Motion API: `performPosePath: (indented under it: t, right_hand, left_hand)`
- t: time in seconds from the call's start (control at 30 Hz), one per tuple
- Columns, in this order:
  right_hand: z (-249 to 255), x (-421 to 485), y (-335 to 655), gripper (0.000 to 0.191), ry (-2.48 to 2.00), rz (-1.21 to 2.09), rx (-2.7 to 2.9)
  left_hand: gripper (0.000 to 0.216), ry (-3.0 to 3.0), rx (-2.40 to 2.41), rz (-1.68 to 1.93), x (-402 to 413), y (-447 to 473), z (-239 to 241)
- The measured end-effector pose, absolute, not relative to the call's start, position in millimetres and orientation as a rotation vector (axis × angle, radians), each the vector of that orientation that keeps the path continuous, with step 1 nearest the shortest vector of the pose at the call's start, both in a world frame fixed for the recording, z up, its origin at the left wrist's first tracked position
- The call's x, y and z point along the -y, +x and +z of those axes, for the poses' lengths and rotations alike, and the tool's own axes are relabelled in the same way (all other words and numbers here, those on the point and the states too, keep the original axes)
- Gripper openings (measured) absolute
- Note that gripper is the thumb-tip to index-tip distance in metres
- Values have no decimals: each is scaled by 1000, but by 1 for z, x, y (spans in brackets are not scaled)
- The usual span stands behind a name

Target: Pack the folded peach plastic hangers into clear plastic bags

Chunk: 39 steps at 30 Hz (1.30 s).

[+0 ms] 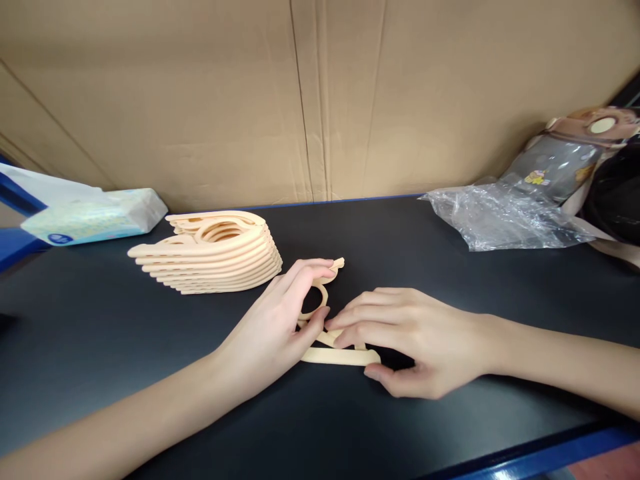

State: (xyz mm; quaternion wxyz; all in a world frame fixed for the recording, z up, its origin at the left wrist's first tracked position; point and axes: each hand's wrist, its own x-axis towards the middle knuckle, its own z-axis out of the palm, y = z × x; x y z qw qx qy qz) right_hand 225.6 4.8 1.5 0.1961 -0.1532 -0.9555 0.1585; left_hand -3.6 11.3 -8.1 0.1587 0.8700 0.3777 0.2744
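A pale orange plastic hanger piece (336,355) lies on the black tabletop (150,373) in the middle. My left hand (280,327) reaches in from the lower left, its fingers curled over the piece's ring and hook end. From the right comes my right hand (410,340), fingers pressed on top of the piece and thumb against its lower bar. Both hands grip the same piece. A stack of several matching folded hangers (215,253) sits just behind and left of my left hand.
A tissue pack (95,215) lies at the far left. A crumpled clear plastic bag (500,217) and a grey drinking bottle (555,160) rest at the back right. A cardboard wall (320,93) closes the back. The table's blue edge (540,457) runs along the lower right.
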Motion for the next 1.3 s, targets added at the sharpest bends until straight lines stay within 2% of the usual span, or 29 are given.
performPosePath:
  t: [0.37,0.6,0.73,1.07,1.3]
  right_hand:
    - [1,-9,227,40,-443,462,2662]
    - [-3,-15,230,25,-498,189,2683]
    - [-3,-17,230,25,-513,79,2694]
    - [-1,-17,231,35,-574,46,2733]
    - [-3,-26,238,30,-734,-122,2682]
  left_hand:
    - [25,2431,-1060,786,-10,-4,-7]
    - [25,2378,-1087,755,-12,-4,-6]
    - [22,2398,-1103,742,-16,-4,-6]
    - [21,2301,-1069,743,-21,-5,-6]
    - [27,2303,-1077,760,-19,-6,-3]
